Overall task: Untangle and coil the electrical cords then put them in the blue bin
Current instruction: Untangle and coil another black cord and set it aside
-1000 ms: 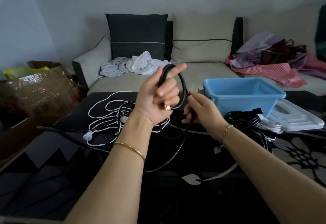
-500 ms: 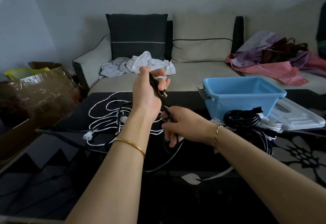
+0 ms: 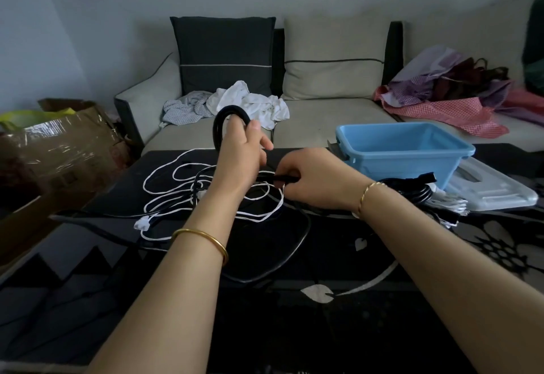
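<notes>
Where the view begins at left, a taped box (image 3: 61,150) stands beside the dark desk (image 3: 265,329). A white cord (image 3: 160,178) lies in loose, tangled loops on the left half of the desk.

The left hand (image 3: 241,153) is raised above this tangle. Its fingers are curled round a small loop of black cord (image 3: 219,117), which arches over the knuckles. The right hand (image 3: 318,179) sits just beside it and lower, pinching a straight run of the same cord between thumb and fingers. The hands are close together; whether they touch cannot be told. Below them the black cord falls into a wide slack loop on the desk, overlapping the white cord.

The blue bin (image 3: 441,164) stands upright at the far right of the desk. A black coil (image 3: 412,192) lies on the desk just in front of the bin, with a white bundle (image 3: 450,205) touching its right side. A clear lid (image 3: 497,194) lies flat to the right of the bin. A sofa (image 3: 332,114) carrying heaped clothes (image 3: 250,102) runs behind the desk.
</notes>
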